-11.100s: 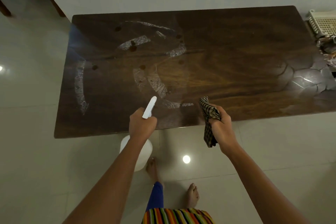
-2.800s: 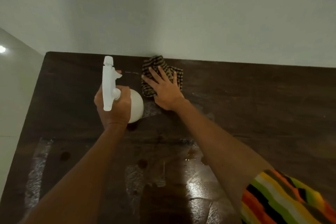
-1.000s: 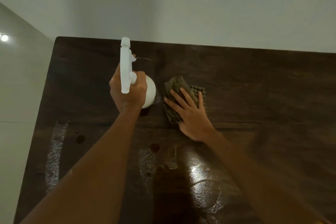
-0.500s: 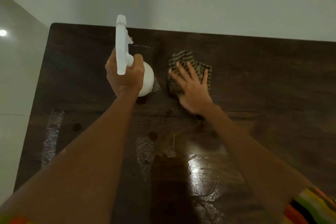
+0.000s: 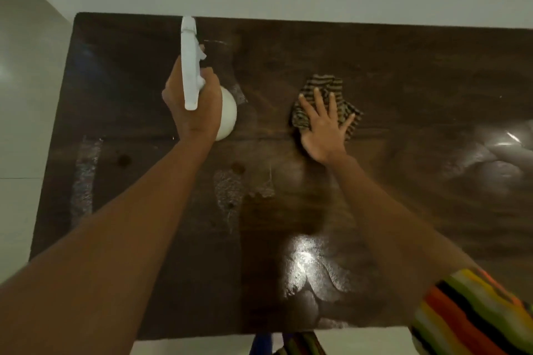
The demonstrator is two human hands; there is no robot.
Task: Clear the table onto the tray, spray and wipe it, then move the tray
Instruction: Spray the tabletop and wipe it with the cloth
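**Wiping under way on the far half of the tabletop**

Cloth work is the step in hand; the right hand (image 5: 324,130) lies flat, fingers spread, pressing the striped cloth (image 5: 327,102) onto the dark wooden tabletop (image 5: 418,81) toward its far edge; the grip here is open, a palm press and not a pinch. The left hand (image 5: 191,108) is closed round the neck of the white spray bottle (image 5: 190,66), which it holds above the tabletop with the nozzle pointing away toward the wall; the trigger finger is hidden, so whether it is squeezing cannot be told.

To do this well, I judge the palm should stay flat so the cloth does not bunch; strokes should overlap and run toward the whitish streaks (image 5: 85,179) near the left edge and the patch (image 5: 227,190) in the middle, which look unwiped; the dark spots (image 5: 124,159) may want firmer pressure; the bottle is best held clear of the cloth's path. The wet sheen (image 5: 302,256) close to the person also looks in need of a pass. No tray is in view, so its place cannot be told.

Against half a second ago, the cloth and right hand have moved to the right, away from the bottle, leaving bare wood between them; the bottle hand sits in much the same pose; against eleven seconds ago, the curved streaks at the far side are gone and the person leans well over the tabletop.
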